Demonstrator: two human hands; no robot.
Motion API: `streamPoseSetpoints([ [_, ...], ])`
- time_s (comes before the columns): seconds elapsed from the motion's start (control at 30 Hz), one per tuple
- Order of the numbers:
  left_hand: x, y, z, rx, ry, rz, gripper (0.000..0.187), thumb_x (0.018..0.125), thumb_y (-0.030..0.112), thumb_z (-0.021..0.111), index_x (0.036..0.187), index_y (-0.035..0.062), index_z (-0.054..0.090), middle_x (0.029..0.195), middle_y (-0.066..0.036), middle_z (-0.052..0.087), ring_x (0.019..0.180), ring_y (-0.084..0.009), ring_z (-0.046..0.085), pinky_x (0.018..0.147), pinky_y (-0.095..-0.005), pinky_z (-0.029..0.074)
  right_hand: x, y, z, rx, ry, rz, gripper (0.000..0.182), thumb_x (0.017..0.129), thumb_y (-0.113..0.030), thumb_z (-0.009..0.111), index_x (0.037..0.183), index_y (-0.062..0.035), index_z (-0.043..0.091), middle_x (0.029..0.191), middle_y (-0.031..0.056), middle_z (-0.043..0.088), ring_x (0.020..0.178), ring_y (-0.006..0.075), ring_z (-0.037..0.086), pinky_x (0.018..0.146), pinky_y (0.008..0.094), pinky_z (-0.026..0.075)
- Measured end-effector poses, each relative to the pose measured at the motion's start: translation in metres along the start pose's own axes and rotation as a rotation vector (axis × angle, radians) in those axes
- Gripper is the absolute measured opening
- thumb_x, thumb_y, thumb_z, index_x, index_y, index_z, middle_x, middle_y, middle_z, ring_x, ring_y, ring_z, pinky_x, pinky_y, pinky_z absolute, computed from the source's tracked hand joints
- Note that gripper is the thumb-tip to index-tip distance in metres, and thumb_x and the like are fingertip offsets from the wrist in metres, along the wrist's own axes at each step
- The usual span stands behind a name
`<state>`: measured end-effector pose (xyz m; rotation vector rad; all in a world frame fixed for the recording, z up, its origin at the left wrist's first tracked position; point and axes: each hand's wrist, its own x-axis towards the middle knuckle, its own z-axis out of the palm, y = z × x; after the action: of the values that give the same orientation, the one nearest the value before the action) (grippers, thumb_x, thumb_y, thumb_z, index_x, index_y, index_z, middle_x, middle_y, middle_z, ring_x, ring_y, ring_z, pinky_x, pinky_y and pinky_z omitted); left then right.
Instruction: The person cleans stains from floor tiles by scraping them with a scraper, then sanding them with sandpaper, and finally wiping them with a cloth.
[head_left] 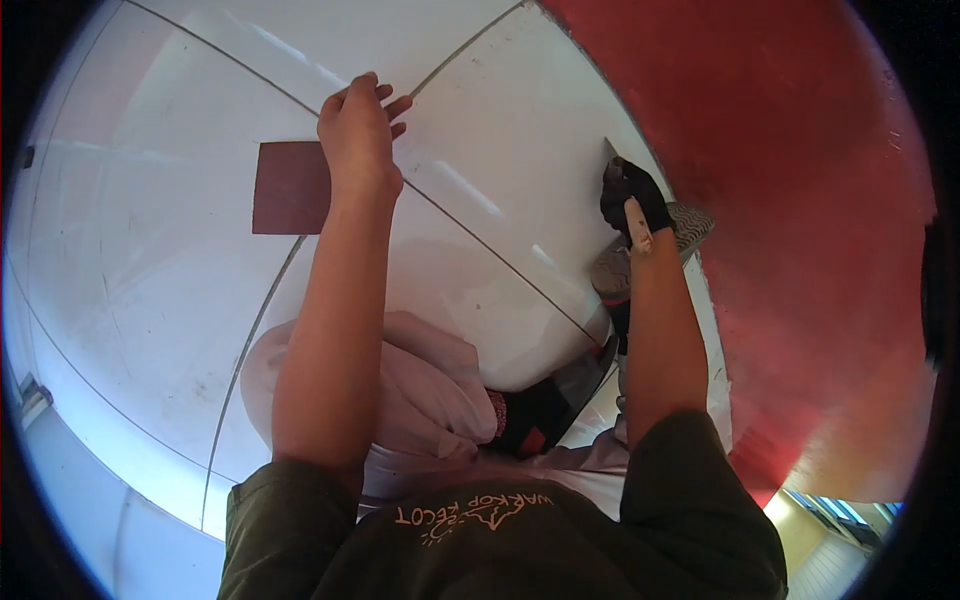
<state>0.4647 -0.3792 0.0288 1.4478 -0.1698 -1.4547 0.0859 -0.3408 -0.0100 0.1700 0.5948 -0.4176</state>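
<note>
My left hand (362, 135) is bare and hovers over the white tiled floor, its fingers loosely apart with nothing in them. Partly hidden behind its wrist lies a flat, dark reddish-brown square (288, 190), which looks like a sheet of sandpaper. On the other side, my right hand (632, 192) wears a black glove and is closed around a wooden-handled scraper (639, 226). The handle's end sticks out toward my wrist, and only a small tip of the thin blade shows beyond the fingers.
White floor tiles (480, 260) with dark joints spread ahead and to the left. A red surface (800, 200) borders them on the right. My folded leg (420, 390) and a shoe sole (612, 272) are close to my right forearm.
</note>
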Motion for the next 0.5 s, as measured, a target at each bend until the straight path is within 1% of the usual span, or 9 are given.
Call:
streamPoseSetpoints([
  [0.07,0.0,-0.003,0.003,0.029,-0.016,0.001,0.041,0.087,0.022,0.05,0.118,-0.0044,0.044,0.111,-0.014,0.055,0.094,-0.0219,0.06,0.075,-0.0323,0.045,0.002,0.013,0.005,-0.107,0.194,-0.205,0.014,0.089,-0.021,0.049,0.076,-0.0171,0.054,0.065,-0.0025,0.049,0.053,0.0109,0.045,0.048,0.0239,0.042],
  [0.17,0.003,-0.01,0.002,0.065,-0.023,0.004,0.04,0.087,0.021,0.05,0.117,-0.0044,0.044,0.111,-0.014,0.055,0.094,-0.0224,0.061,0.075,-0.0322,0.045,0.019,0.038,0.019,-0.452,0.779,-0.798,0.015,0.087,-0.026,0.05,0.075,-0.0179,0.053,0.058,-0.0032,0.046,0.044,0.0114,0.041,0.041,0.0246,0.037],
  [0.23,0.005,-0.011,0.0,0.068,0.006,-0.006,0.039,0.086,0.021,0.051,0.116,-0.0041,0.045,0.112,-0.014,0.055,0.094,-0.0228,0.061,0.074,-0.0322,0.045,0.028,0.06,0.031,-0.071,0.811,-0.816,0.016,0.087,-0.029,0.05,0.075,-0.018,0.053,0.055,-0.0034,0.044,0.04,0.0116,0.04,0.038,0.0257,0.034],
  [0.27,0.005,-0.01,0.001,0.067,0.002,-0.009,0.039,0.086,0.021,0.051,0.116,-0.0041,0.045,0.112,-0.014,0.055,0.094,-0.0228,0.061,0.074,-0.0322,0.045,0.023,0.073,0.029,0.106,0.592,-0.638,0.017,0.087,-0.028,0.05,0.074,-0.0179,0.055,0.055,-0.0028,0.047,0.043,0.0119,0.043,0.04,0.0262,0.037],
  [0.3,0.005,-0.01,0.003,0.067,0.006,0.029,0.038,0.086,0.021,0.051,0.113,-0.0051,0.044,0.106,-0.014,0.056,0.089,-0.022,0.061,0.071,-0.0316,0.044,0.018,0.086,0.027,0.26,0.414,-0.425,0.017,0.087,-0.027,0.051,0.073,-0.0177,0.057,0.056,-0.0022,0.049,0.046,0.0121,0.046,0.042,0.0267,0.039],
  [0.33,0.004,-0.01,0.004,0.068,0.011,0.068,0.037,0.085,0.021,0.051,0.11,-0.006,0.044,0.101,-0.013,0.056,0.083,-0.0212,0.062,0.067,-0.031,0.043,0.013,0.097,0.005,0.121,0.21,-0.233,0.018,0.086,-0.024,0.054,0.07,-0.0177,0.061,0.058,-0.001,0.055,0.053,0.0125,0.053,0.047,0.0268,0.046],
  [0.4,0.006,-0.015,0.001,0.068,0.001,0.07,0.037,0.085,0.02,0.052,0.11,-0.0063,0.044,0.101,-0.013,0.057,0.083,-0.0214,0.062,0.067,-0.0312,0.043,0.009,0.082,-0.033,-0.141,0.242,-0.293,0.014,0.088,-0.017,0.051,0.077,-0.0162,0.06,0.069,-0.0016,0.059,0.06,0.0114,0.056,0.053,0.0271,0.048],
  [0.43,0.006,-0.018,-0.001,0.068,-0.009,0.065,0.038,0.085,0.02,0.052,0.111,-0.0065,0.044,0.101,-0.014,0.057,0.083,-0.0216,0.062,0.066,-0.0314,0.044,0.017,0.08,-0.006,-0.096,0.504,-0.593,0.014,0.088,-0.023,0.05,0.079,-0.0143,0.057,0.069,-0.0014,0.055,0.058,0.0109,0.053,0.05,0.0258,0.044],
  [0.5,0.008,-0.02,-0.005,0.07,-0.014,0.064,0.038,0.085,0.02,0.052,0.111,-0.0064,0.044,0.101,-0.014,0.057,0.083,-0.0218,0.062,0.066,-0.0319,0.044,0.021,0.081,-0.002,-0.044,0.776,-0.899,0.018,0.088,-0.029,0.049,0.081,-0.0125,0.054,0.068,-0.0011,0.051,0.056,0.0104,0.049,0.047,0.0244,0.04],
])
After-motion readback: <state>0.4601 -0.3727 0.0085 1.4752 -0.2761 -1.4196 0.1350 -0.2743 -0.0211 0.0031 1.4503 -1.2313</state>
